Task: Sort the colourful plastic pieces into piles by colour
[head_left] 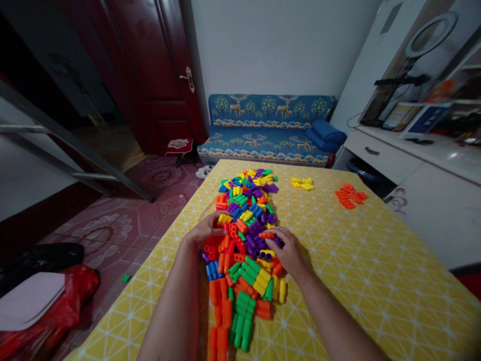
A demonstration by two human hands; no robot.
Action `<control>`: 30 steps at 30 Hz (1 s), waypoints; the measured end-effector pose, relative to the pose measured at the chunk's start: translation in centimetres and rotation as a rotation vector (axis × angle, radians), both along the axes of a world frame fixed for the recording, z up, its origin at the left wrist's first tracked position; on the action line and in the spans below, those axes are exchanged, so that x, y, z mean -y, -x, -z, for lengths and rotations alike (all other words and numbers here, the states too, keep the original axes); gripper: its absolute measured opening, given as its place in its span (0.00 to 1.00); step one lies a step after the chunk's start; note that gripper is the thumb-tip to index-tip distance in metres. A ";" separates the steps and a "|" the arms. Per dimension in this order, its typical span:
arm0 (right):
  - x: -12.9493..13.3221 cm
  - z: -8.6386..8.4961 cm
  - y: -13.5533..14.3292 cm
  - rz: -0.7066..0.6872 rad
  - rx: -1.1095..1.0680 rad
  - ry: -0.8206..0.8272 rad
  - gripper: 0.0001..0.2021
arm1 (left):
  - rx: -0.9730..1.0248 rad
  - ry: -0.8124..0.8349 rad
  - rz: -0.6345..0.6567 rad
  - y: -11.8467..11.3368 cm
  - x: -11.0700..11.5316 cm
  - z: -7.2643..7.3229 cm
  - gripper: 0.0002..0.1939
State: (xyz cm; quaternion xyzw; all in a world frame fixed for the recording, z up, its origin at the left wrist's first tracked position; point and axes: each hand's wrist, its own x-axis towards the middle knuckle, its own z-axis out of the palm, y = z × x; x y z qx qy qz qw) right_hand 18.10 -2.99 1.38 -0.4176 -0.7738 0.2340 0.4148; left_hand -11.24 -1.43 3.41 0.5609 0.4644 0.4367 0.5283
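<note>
A long heap of colourful plastic tube-shaped building blocks [248,271] runs down the table, in red, orange, yellow, green, blue and purple. At its left side rests my left hand [206,231], thumb and fingers apart, beside a yellow block [224,219] and some red ones. Whether it touches them is hard to make out. My right hand [287,248] is over the heap's right side, with an orange block [266,234] at its fingertips. Just left of that hand are purple blocks [255,235].
The table has a yellow patterned cloth [330,260]. Apart from the heap lie a small yellow pile [302,183] and an orange pile [349,195]. A blue sofa [263,133] stands beyond, a white cabinet [424,200] at right. One green block [126,278] is on the floor.
</note>
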 end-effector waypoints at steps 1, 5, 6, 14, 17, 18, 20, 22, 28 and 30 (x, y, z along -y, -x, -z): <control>0.0 0.0 0.0 0.002 -0.002 0.009 0.07 | 0.018 0.016 0.000 -0.1 0.0 0.1 0.29; -0.2 0.3 -0.1 0.029 -0.017 0.023 0.08 | 0.035 0.076 -0.004 -0.7 -0.3 0.6 0.24; -0.2 0.4 -0.1 0.038 -0.027 0.019 0.08 | 0.040 0.093 0.011 -0.8 -0.4 0.7 0.23; -0.5 1.1 -0.2 0.085 -0.029 0.010 0.09 | 0.113 0.064 -0.121 -0.8 -0.7 0.7 0.20; -0.5 1.1 -0.2 0.101 -0.044 0.014 0.09 | 0.141 0.035 -0.170 -0.9 -0.9 1.0 0.21; -0.5 1.0 -0.2 0.104 -0.049 0.015 0.09 | 0.136 0.032 -0.178 -1.0 -1.0 1.0 0.21; -0.4 1.0 -0.2 0.100 -0.049 0.017 0.10 | 0.114 0.025 -0.170 -1.3 -1.0 1.0 0.22; -0.4 1.0 -0.2 0.093 -0.038 0.015 0.10 | 0.097 0.026 -0.130 -1.5 -0.9 0.8 0.22; -0.5 1.3 -0.4 0.109 0.007 -0.033 0.10 | 0.097 0.086 0.041 -1.8 -0.4 -0.1 0.29; -0.4 1.2 -0.5 0.108 0.021 -0.039 0.11 | 0.079 0.064 0.096 -1.7 -0.4 -0.5 0.31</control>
